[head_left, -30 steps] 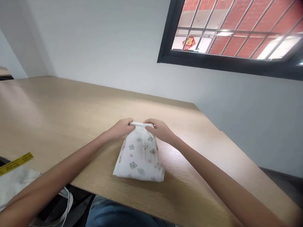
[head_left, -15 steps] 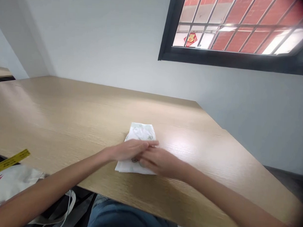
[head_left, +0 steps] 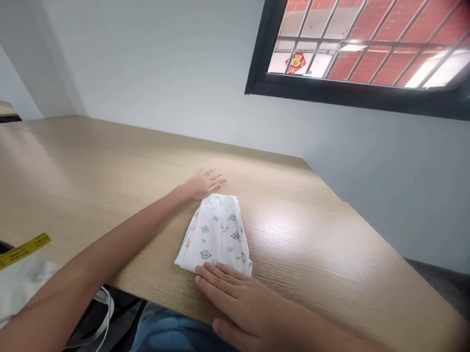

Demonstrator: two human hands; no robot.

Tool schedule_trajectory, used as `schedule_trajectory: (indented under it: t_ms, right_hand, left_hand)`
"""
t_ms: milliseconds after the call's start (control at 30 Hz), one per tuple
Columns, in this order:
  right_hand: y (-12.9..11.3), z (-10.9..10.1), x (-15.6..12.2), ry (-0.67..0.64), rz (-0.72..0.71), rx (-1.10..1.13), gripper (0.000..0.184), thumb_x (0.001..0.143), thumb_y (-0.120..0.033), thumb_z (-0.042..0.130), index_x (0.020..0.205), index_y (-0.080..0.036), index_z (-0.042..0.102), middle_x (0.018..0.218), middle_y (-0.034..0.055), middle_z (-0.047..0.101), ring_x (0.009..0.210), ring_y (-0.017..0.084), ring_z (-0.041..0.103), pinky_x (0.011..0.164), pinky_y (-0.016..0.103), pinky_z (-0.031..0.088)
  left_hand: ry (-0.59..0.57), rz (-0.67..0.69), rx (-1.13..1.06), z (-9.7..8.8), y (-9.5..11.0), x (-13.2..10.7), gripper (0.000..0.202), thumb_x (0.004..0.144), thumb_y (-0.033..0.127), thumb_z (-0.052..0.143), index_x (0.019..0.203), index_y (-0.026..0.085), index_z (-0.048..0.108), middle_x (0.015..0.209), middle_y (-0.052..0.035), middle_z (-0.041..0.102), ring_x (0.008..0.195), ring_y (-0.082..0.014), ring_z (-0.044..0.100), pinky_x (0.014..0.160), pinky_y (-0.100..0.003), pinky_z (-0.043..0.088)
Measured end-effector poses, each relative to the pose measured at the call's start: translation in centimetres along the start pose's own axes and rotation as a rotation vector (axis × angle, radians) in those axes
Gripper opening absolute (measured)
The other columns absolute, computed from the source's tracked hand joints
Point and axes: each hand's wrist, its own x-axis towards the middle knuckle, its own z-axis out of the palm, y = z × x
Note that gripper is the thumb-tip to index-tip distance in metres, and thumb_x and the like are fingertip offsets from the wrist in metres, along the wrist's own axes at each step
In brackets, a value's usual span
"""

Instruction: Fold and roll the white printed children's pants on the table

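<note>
One cloth (head_left: 216, 234) lies lengthwise away between left hand (head_left: 203, 184) and right hand (head_left: 241, 303), both released.

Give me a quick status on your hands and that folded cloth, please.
Left hand open, flat on table at far end of folded cloth. Right hand open, fingers at its near edge. Yellow strip far left, apart.
</note>
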Motion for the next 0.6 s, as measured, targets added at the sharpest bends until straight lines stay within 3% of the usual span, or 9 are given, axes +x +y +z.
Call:
schedule_trajectory:
  t_ms: [133,233,300,367,467,533,600]
  right_hand:
    - [2.5,-0.8,-0.4,0.149,0.099,-0.104,0.049,0.091,-0.026,0.032,0.139,-0.015,0.025,0.141,0.0084,0.030,0.130,0.021,0.023,0.107,0.043,0.025]
    - [5.4,-1.2,0.1,0.266,0.134,-0.220,0.047,0.090,-0.024,0.032,0.135,-0.010,0.032,0.137,0.0136,0.036,0.129,0.023,0.027,0.106,0.047,0.026]
    - [6.6,-1.2,0.3,0.259,0.138,-0.267,0.046,0.090,-0.023,0.031,0.132,-0.007,0.036,0.136,0.0151,0.037,0.129,0.023,0.027,0.107,0.045,0.025]
    - [6.7,-1.1,0.2,0.220,0.138,-0.282,0.044,0.091,-0.025,0.030,0.131,-0.007,0.039,0.137,0.0143,0.037,0.129,0.023,0.026,0.107,0.045,0.024]
    - [5.6,-0.5,-0.6,0.183,0.135,-0.266,0.050,0.090,-0.034,0.035,0.135,-0.011,0.033,0.140,0.0122,0.031,0.131,0.023,0.021,0.108,0.045,0.021]
    - [4.6,0.4,-1.6,0.173,0.110,-0.249,0.066,0.084,-0.042,0.046,0.138,-0.010,0.025,0.143,0.0136,0.024,0.132,0.025,0.016,0.108,0.046,0.019]
    - [3.6,1.4,-2.5,0.168,0.079,-0.237,0.088,0.073,-0.048,0.059,0.139,-0.007,0.019,0.144,0.0168,0.018,0.132,0.030,0.012,0.108,0.048,0.018]
  left_hand:
    - [0.045,-0.023,-0.012,-1.5,2.3,-4.2,0.044,0.092,0.029,0.028,0.134,0.017,0.033,0.141,-0.0057,0.030,0.130,-0.0191,0.024,0.107,-0.037,0.016]
    - [-0.049,0.074,-0.086,-2.1,4.8,-8.4,0.040,0.091,0.034,0.034,0.129,0.022,0.041,0.134,-0.0006,0.042,0.121,-0.0142,0.040,0.100,-0.027,0.030]
    - [-0.156,0.113,-0.148,-2.2,6.0,-10.8,0.043,0.091,0.041,0.035,0.130,0.025,0.041,0.134,-0.0007,0.043,0.120,-0.0168,0.042,0.099,-0.030,0.032]
    - [-0.245,0.099,-0.188,-2.0,6.6,-12.8,0.056,0.086,0.053,0.038,0.134,0.026,0.033,0.139,-0.0023,0.035,0.126,-0.0217,0.034,0.101,-0.036,0.029]
    - [-0.303,0.108,-0.237,-1.3,7.4,-15.2,0.093,0.068,0.068,0.052,0.141,0.024,0.012,0.145,-0.0046,0.017,0.133,-0.0263,0.018,0.108,-0.041,0.015]
    - [-0.300,0.135,-0.267,-0.8,8.1,-16.6,0.108,0.060,0.070,0.058,0.141,0.023,0.004,0.146,-0.0053,0.010,0.134,-0.0273,0.013,0.109,-0.041,0.008]
    - [-0.289,0.138,-0.286,-0.3,8.9,-17.7,0.110,0.060,0.068,0.060,0.141,0.023,0.001,0.146,-0.0051,0.007,0.134,-0.0283,0.011,0.109,-0.043,0.007]
